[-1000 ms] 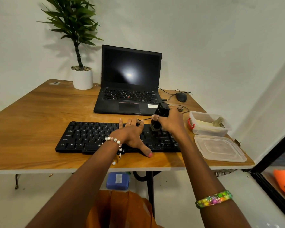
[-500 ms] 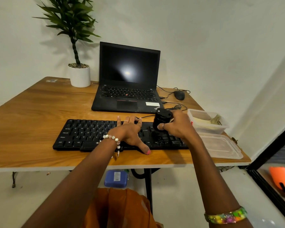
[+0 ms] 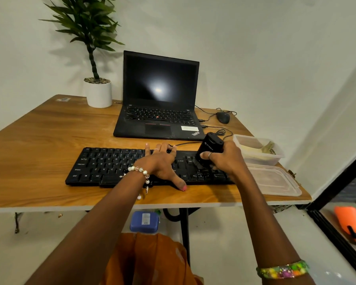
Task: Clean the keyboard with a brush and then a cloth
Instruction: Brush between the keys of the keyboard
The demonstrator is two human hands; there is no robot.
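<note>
A black keyboard (image 3: 103, 165) lies across the front of the wooden table (image 3: 39, 140). My left hand (image 3: 160, 163) rests flat on the keyboard's middle, fingers spread and straight, thumb on its front edge. My right hand (image 3: 224, 159) grips a chunky black brush (image 3: 211, 147), bristles down on the keys at the keyboard's right part. A pale cloth (image 3: 265, 148) lies inside a clear plastic container (image 3: 275, 158) to the right of my right hand.
A black laptop (image 3: 158, 112) stands open behind the keyboard, with a mouse (image 3: 223, 117) and cables at its right. A potted plant (image 3: 98, 93) is at the back left. The container's lid (image 3: 275, 179) lies near the table's right front corner.
My right hand has carried the brush rightwards along the keyboard's right part. My left hand has stayed pressed on the middle keys. The view shifted slightly.
</note>
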